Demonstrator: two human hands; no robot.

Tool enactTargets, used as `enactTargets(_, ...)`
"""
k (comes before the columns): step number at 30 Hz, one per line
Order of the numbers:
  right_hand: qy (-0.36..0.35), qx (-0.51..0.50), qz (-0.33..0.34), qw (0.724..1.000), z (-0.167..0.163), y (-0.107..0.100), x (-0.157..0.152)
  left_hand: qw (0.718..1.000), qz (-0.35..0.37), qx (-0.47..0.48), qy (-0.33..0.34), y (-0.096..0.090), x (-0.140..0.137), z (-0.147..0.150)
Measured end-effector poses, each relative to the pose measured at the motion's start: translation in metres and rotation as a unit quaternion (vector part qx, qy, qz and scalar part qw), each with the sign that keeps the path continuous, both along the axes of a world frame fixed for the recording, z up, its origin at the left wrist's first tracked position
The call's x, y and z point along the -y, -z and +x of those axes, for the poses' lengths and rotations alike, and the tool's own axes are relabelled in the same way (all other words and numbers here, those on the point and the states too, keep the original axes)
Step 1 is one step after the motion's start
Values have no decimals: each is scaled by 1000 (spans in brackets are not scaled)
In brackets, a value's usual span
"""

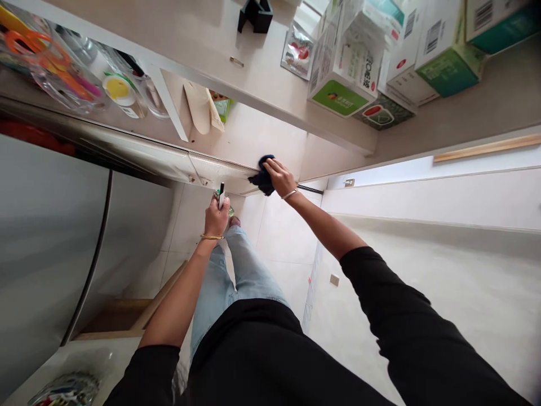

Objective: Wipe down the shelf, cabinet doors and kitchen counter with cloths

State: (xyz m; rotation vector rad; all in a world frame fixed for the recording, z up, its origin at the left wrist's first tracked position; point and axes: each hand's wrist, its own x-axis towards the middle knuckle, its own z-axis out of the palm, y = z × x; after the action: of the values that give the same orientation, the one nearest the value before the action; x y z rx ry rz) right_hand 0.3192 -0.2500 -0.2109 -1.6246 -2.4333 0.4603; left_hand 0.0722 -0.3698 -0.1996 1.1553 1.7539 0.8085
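My right hand (279,176) is closed on a dark blue cloth (265,179), which it presses against the front edge of the lower shelf (279,149). Lower and to the left, my left hand (216,217) grips a small black and white object (222,194) that sticks up past the thumb. Its kind is not clear to me. Bits of green show beside those fingers, partly hidden by the hand. Just under the shelf edge runs a pale drawer front (220,173), close above my left hand.
Scissors (38,48) and other small items fill clear holders at the upper left. Medicine boxes (344,73), a silver sachet (298,52) and a black holder (256,16) stand on the upper shelf. A grey fridge door (46,242) is at the left, a pale wall (422,293) at the right.
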Motion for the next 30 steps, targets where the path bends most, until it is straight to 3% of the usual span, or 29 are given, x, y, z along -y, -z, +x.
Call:
enactTargets(3,23,-1,-2,1000,-1,-1,0,1000,-1,-4,-7,-1,-1,2)
enactTargets(7,-21,-25,7,999,-15,7,-6,1000,-7,2,-6,2,-5,13)
enactTargets(12,2,0,-5,1000,11,3,6,1000,-16,-5,10,1,-13,21)
enactTargets(18,-29,-32,14,999,-9,13,-12,999,-32,1,25,4,-8,32)
enactTargets(21,-31,-22,6,999,9,9,-7,998,-31,5,49,5,0,35)
enactTargets(25,37,-24,1,999,40,-1,16,998,-43,2,37,8,10,30)
enactTargets(30,177,-137,16,975,25,-4,27,998,-22,55,-17,13,7,34)
